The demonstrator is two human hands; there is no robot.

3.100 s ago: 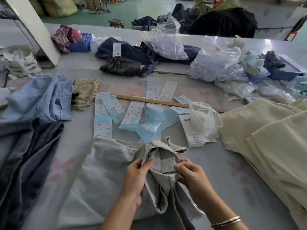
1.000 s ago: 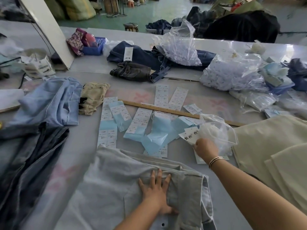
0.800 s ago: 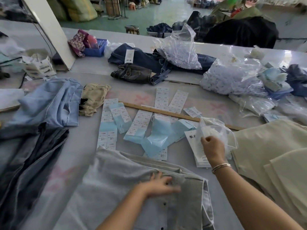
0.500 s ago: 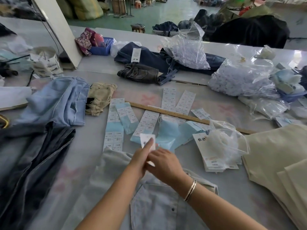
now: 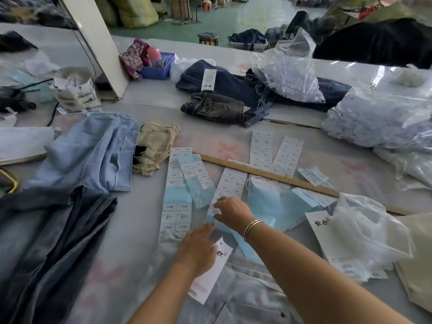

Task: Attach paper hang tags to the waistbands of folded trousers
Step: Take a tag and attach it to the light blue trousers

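Observation:
Pale grey-blue trousers [image 5: 245, 300] lie folded at the table's near edge. A white paper hang tag [image 5: 210, 274] with black characters lies on their upper part. My left hand [image 5: 196, 251] rests flat on the tag's left side, fingers straight. My right hand [image 5: 231, 209] reaches forward across the left one and pinches a small printed sticker at the near end of a white label sheet [image 5: 230, 183]. A stack of more hang tags [image 5: 320, 228] sits to the right, partly under a clear plastic bag [image 5: 364, 232].
Several label sheets and blue backing strips [image 5: 177, 195] are spread ahead, with a wooden ruler [image 5: 268, 174] across them. Light blue trousers [image 5: 88, 155] and dark jeans [image 5: 46, 242] lie at the left, beige trousers [image 5: 418, 265] at the right. Clear bags [image 5: 374, 120] and dark denim [image 5: 217, 108] fill the back.
Both hands held the hang tag up half a second ago. The tag now lies on the trousers under my left hand, and my right hand has reached forward to the label sheet.

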